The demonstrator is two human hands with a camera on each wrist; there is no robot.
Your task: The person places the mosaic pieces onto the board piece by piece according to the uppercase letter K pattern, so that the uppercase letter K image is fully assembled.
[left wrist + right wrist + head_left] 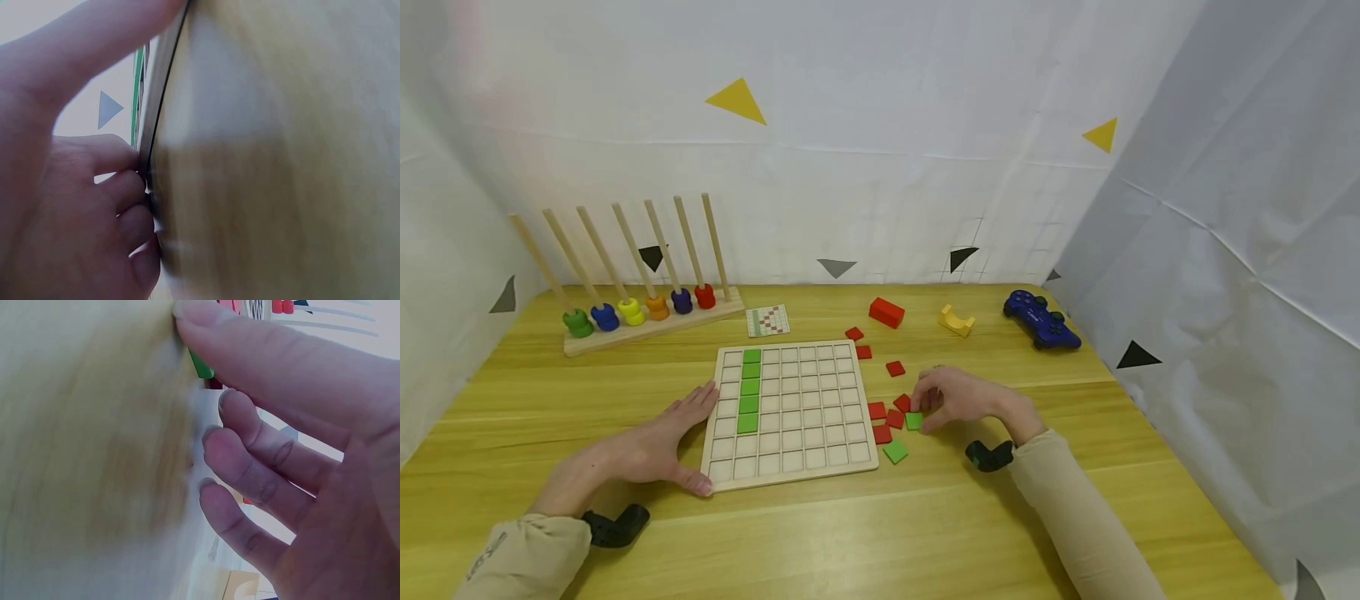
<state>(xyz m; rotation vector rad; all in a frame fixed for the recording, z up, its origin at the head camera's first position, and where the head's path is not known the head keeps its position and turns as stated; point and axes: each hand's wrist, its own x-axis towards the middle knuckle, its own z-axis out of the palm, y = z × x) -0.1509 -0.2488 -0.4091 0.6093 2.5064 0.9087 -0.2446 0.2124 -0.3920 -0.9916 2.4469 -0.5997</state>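
A square wooden grid board (811, 417) lies in front of me, with several green tiles (748, 404) in a column of its left part. My left hand (651, 442) rests along the board's left edge, fingers stretched out and thumb at the near left corner. In the left wrist view, its fingertips touch the table beside the board's edge. To the right of the board, my right hand (958, 396) pinches a green tile (913, 421) at table level between thumb and index finger. Several red tiles (877, 410) and another green tile (895, 451) lie close by.
A wooden peg stand (655, 321) with coloured rings is at the back left. A small patterned card (767, 321) lies behind the board. Along the back are a red block (887, 312), a yellow curved piece (956, 322) and a blue game controller (1041, 320).
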